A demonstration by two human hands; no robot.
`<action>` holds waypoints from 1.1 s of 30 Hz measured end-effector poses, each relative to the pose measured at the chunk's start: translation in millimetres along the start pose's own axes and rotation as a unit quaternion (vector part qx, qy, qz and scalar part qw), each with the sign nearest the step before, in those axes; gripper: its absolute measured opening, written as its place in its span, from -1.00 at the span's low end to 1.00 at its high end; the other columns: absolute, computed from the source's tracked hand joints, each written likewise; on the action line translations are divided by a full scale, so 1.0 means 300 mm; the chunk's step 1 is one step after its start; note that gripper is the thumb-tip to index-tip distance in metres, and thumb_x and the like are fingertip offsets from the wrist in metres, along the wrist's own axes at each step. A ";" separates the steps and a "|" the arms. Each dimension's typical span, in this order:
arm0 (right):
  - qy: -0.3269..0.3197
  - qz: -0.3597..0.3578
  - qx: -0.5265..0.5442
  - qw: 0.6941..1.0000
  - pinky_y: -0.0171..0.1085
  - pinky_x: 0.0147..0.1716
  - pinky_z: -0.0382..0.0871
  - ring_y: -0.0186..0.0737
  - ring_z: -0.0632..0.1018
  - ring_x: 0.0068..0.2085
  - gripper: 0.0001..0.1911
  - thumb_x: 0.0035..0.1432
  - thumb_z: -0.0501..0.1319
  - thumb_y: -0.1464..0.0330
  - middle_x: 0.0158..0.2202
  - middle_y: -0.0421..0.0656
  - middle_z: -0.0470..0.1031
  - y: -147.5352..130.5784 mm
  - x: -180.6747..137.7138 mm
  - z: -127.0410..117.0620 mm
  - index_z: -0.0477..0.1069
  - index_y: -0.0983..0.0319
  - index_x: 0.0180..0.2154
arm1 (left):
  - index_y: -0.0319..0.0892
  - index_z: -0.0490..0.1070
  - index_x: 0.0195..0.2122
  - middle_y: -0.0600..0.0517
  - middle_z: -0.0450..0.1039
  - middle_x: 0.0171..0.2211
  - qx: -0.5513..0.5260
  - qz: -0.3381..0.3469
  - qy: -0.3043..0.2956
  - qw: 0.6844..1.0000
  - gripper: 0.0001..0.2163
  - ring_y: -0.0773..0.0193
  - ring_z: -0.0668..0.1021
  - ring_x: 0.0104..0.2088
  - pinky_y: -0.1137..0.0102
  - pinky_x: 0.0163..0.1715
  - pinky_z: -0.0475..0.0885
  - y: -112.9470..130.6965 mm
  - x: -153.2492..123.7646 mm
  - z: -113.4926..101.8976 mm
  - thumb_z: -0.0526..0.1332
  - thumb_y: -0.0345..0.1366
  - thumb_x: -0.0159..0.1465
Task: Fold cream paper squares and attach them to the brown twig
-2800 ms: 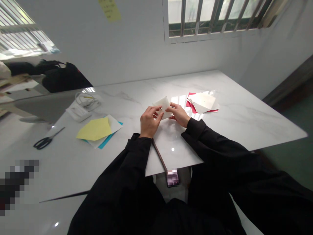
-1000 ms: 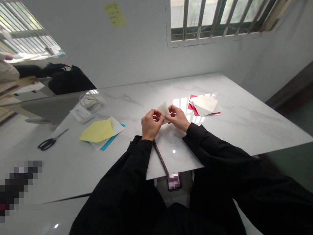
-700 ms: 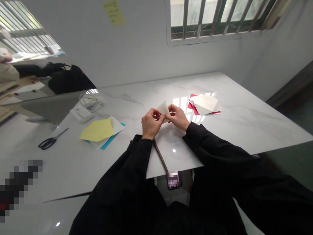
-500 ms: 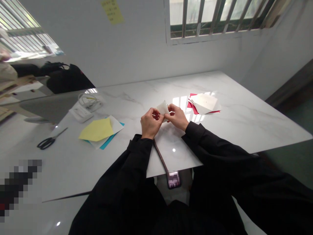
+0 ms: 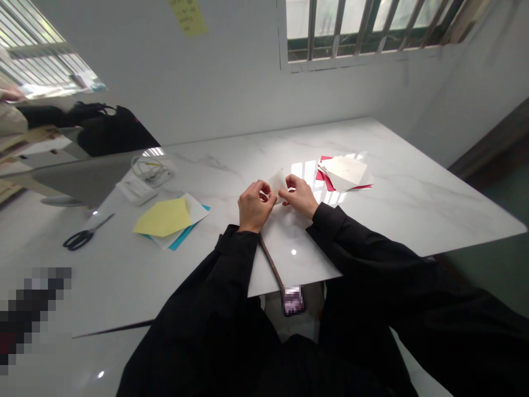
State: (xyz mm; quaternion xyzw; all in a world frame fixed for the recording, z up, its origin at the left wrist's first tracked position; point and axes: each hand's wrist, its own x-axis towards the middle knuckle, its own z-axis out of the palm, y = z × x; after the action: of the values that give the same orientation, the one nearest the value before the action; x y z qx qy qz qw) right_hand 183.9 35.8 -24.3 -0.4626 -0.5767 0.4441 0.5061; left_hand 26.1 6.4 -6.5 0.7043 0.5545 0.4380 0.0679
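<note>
– Between the two hands, over the near middle of the table [image 5: 413, 204], what's that?
– A small folded white paper [image 5: 278, 179]. The left hand [image 5: 253, 207] and the right hand [image 5: 300, 196] each pinch its lower edge, thumb shut against forefinger, one at either corner.
– Which way does it lie from the pinch?
– Up and away, toward the window [image 5: 363, 27], its free part clear of the fingers. Neither hand is nearer. Long axis: too small to tell.
– Nearby?
– Some red and white sheets [image 5: 345, 173] beyond the right hand; yellow sheet [image 5: 163, 216] and scissors [image 5: 80, 238] well off left.
</note>
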 end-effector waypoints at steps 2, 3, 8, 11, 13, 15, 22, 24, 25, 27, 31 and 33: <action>0.009 -0.004 -0.001 1.000 -0.31 -0.56 0.57 -0.31 0.52 -0.40 -0.75 -0.03 0.31 0.27 -0.29 -0.26 0.42 0.003 0.015 -0.013 0.30 0.16 -0.31 | -0.12 0.43 -0.35 0.08 0.55 -0.30 -0.028 -0.007 0.007 1.000 -0.96 0.33 0.61 -0.42 0.46 -0.37 0.51 0.003 0.003 -0.005 0.28 -0.34 0.23; 0.017 -0.003 -0.002 1.000 -0.32 -0.57 0.53 -0.30 0.52 -0.40 -0.76 -0.02 0.30 0.27 -0.29 -0.24 0.45 0.004 0.025 -0.025 0.33 0.17 -0.29 | -0.12 0.44 -0.35 0.07 0.56 -0.29 -0.042 -0.013 0.014 0.999 -0.96 0.33 0.62 -0.41 0.47 -0.38 0.53 0.004 0.005 -0.008 0.29 -0.32 0.24; 0.091 -0.002 0.015 0.996 -0.39 -0.59 0.35 -0.33 0.50 -0.45 -0.76 0.08 0.29 0.23 -0.34 -0.22 0.55 0.002 0.084 -0.108 0.38 0.18 -0.22 | -0.13 0.47 -0.34 0.07 0.62 -0.31 -0.117 -0.059 0.070 0.989 -0.93 0.30 0.68 -0.37 0.46 -0.32 0.59 -0.021 0.027 -0.031 0.33 -0.29 0.23; 0.139 0.011 0.049 0.989 -0.40 -0.59 0.29 -0.36 0.47 -0.49 -0.75 0.11 0.28 0.20 -0.39 -0.25 0.52 0.001 0.111 -0.145 0.38 0.18 -0.21 | -0.14 0.46 -0.34 0.07 0.61 -0.34 -0.156 -0.093 0.098 0.979 -0.90 0.29 0.68 -0.37 0.44 -0.32 0.60 -0.052 0.038 -0.057 0.36 -0.29 0.20; 0.152 0.034 0.080 0.985 -0.40 -0.59 0.26 -0.36 0.46 -0.50 -0.74 0.11 0.27 0.20 -0.42 -0.27 0.49 0.003 0.122 -0.156 0.38 0.19 -0.19 | -0.14 0.45 -0.34 0.06 0.60 -0.36 -0.178 -0.110 0.103 0.972 -0.87 0.29 0.68 -0.39 0.44 -0.34 0.61 -0.071 0.039 -0.083 0.38 -0.27 0.19; 0.156 0.055 0.105 0.981 -0.40 -0.58 0.25 -0.36 0.46 -0.50 -0.70 0.09 0.26 0.20 -0.43 -0.28 0.47 0.004 0.128 -0.160 0.38 0.19 -0.15 | -0.14 0.45 -0.32 0.06 0.60 -0.36 -0.195 -0.121 0.107 0.967 -0.84 0.28 0.67 -0.41 0.43 -0.36 0.61 -0.088 0.031 -0.115 0.40 -0.25 0.18; 0.152 0.076 0.109 0.979 -0.34 -0.46 0.35 -0.28 0.54 -0.38 -0.41 -0.03 0.29 0.19 -0.25 -0.21 0.56 -0.011 0.126 -0.176 0.34 0.16 0.08 | -0.16 0.59 -0.16 -0.01 0.65 -0.31 -0.174 -0.149 0.088 0.969 -0.77 0.24 0.69 -0.38 0.36 -0.31 0.64 -0.158 -0.020 -0.186 0.38 -0.19 0.19; 0.145 0.080 0.112 0.980 -0.31 -0.42 0.39 -0.25 0.56 -0.33 -0.35 -0.04 0.30 0.19 -0.20 -0.18 0.58 -0.014 0.125 -0.182 0.32 0.15 0.12 | -0.16 0.61 -0.19 -0.02 0.67 -0.29 -0.158 -0.145 0.085 0.973 -0.78 0.22 0.69 -0.36 0.35 -0.28 0.64 -0.162 -0.024 -0.181 0.37 -0.16 0.21; 0.143 0.079 0.110 0.980 -0.30 -0.40 0.41 -0.23 0.57 -0.31 -0.34 -0.04 0.29 0.18 -0.18 -0.16 0.58 -0.014 0.126 -0.185 0.32 0.16 0.14 | -0.15 0.62 -0.19 -0.02 0.67 -0.28 -0.147 -0.136 0.078 0.977 -0.78 0.22 0.69 -0.35 0.34 -0.27 0.64 -0.157 -0.022 -0.174 0.36 -0.15 0.22; 0.147 0.071 0.102 0.981 -0.30 -0.39 0.42 -0.22 0.57 -0.28 -0.33 -0.04 0.27 0.18 -0.15 -0.14 0.59 -0.012 0.130 -0.189 0.32 0.16 0.15 | -0.12 0.64 -0.20 0.00 0.68 -0.28 -0.116 -0.104 0.045 0.987 -0.81 0.21 0.69 -0.34 0.34 -0.26 0.62 -0.132 -0.012 -0.151 0.32 -0.17 0.25; 0.168 0.054 0.080 0.981 -0.33 -0.44 0.40 -0.23 0.54 -0.28 -0.33 -0.05 0.24 0.19 -0.12 -0.11 0.60 -0.001 0.139 -0.192 0.32 0.19 0.13 | -0.06 0.64 -0.34 0.02 0.65 -0.29 -0.010 0.004 -0.083 0.997 -0.89 0.23 0.63 -0.37 0.32 -0.23 0.56 -0.067 0.036 -0.063 0.30 -0.33 0.22; 0.163 0.052 0.074 0.983 -0.33 -0.45 0.40 -0.23 0.54 -0.30 -0.35 -0.05 0.24 0.19 -0.14 -0.12 0.60 0.004 0.140 -0.190 0.33 0.20 0.12 | -0.05 0.64 -0.36 0.02 0.61 -0.32 0.042 0.034 -0.118 0.992 -0.87 0.20 0.60 -0.36 0.29 -0.21 0.53 -0.048 0.065 -0.006 0.31 -0.40 0.18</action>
State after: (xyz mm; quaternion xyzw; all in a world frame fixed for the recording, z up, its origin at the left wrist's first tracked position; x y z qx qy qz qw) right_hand 238.3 79.9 -12.9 -0.5192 -0.4272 0.4304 0.6022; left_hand 14.4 27.4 -3.2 0.7718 0.5363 0.3302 0.0883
